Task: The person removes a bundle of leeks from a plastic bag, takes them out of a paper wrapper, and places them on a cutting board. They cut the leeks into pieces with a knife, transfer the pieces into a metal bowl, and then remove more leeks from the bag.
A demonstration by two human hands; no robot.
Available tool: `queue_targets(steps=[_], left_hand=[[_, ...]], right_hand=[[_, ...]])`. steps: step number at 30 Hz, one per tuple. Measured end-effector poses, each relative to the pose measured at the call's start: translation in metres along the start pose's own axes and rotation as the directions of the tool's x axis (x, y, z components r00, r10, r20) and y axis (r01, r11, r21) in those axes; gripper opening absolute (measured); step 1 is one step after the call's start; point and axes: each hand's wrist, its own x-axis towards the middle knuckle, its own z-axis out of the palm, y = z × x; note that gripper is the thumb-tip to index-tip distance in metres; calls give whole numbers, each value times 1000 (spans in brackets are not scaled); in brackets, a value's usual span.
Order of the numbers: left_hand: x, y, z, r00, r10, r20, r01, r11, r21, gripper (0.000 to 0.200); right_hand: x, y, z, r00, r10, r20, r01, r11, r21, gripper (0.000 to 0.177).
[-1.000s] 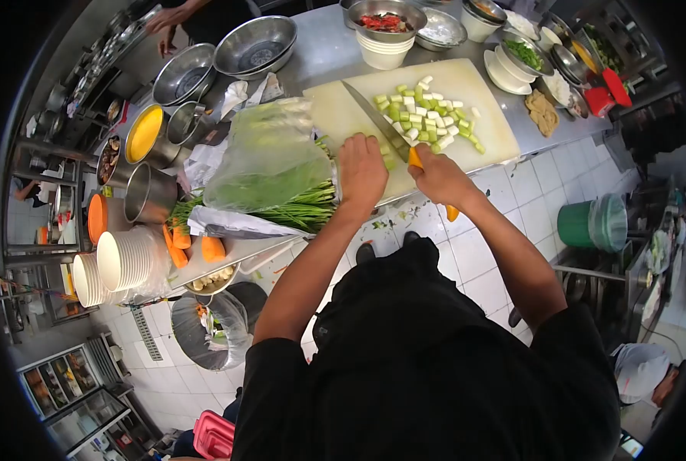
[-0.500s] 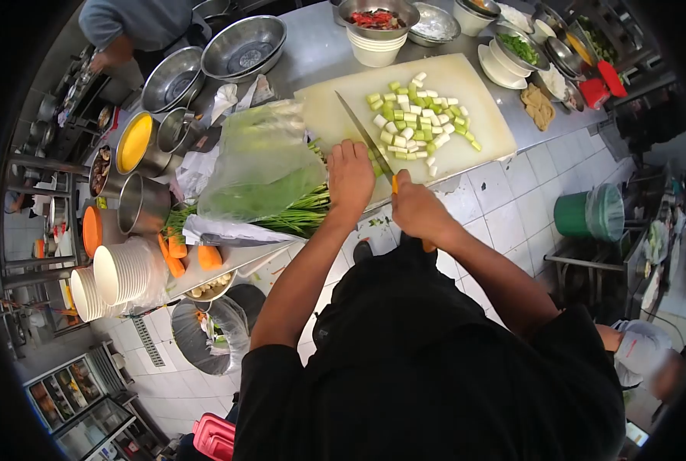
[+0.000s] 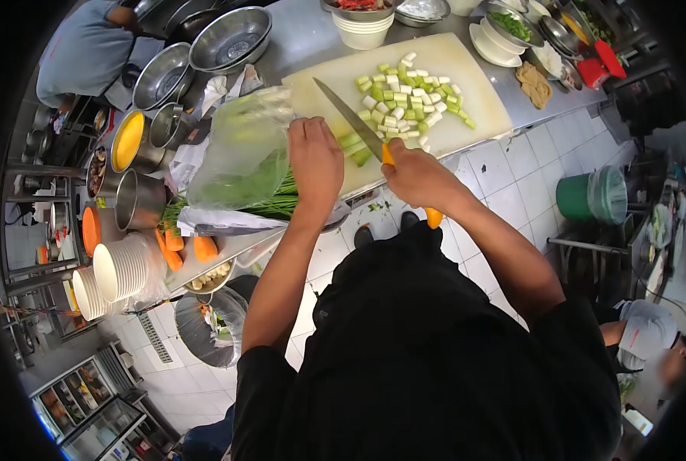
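Two hands work at the near edge of the cutting board (image 3: 477,100). The right hand (image 3: 418,175) is closed fully around the orange handle of the knife (image 3: 350,115). It covers most of the handle, so only the two ends show. The blade points away and to the left, with its tip over the board.

The left hand (image 3: 316,157) lies palm down, back to the camera, on green vegetable strips (image 3: 356,144) just left of the blade. Its fingertips are bent under and out of sight, so it cannot be determined whether they grip the strips or only press on them. Only the strip ends beside the blade are visible.

Cut pieces (image 3: 404,92) lie heaped farther out on the board. A plastic bag (image 3: 239,150) veils green stalks left of the hand. Stacked bowls (image 3: 362,34) at the top edge are cut off by the frame. A second person (image 3: 81,50) at upper left is seen only in part.
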Motion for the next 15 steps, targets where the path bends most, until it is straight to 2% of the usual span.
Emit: queue_targets(steps=[2,5,8,11,15], left_hand=[[3,-1,0,999,13,33,-13,1000,5,11],[-19,-7,22,993,66,103,-70,997,43,13],[-30,-16,45,984,105,141,-119,988,100,20],[-33,-19,51,971,89,221,-118,985,122,24],[-32,-21,49,965,104,240,-136,983,121,26]], right_hand=[[-6,-15,-8,990,97,103,-102,994,45,27],[-1,-2,10,998,48,42,-50,998,46,25],[12,26,37,989,-110,-94,102,991,-86,25],[13,25,49,993,-43,-107,32,995,-98,25],[36,40,72,980,-104,-171,93,993,-73,25]])
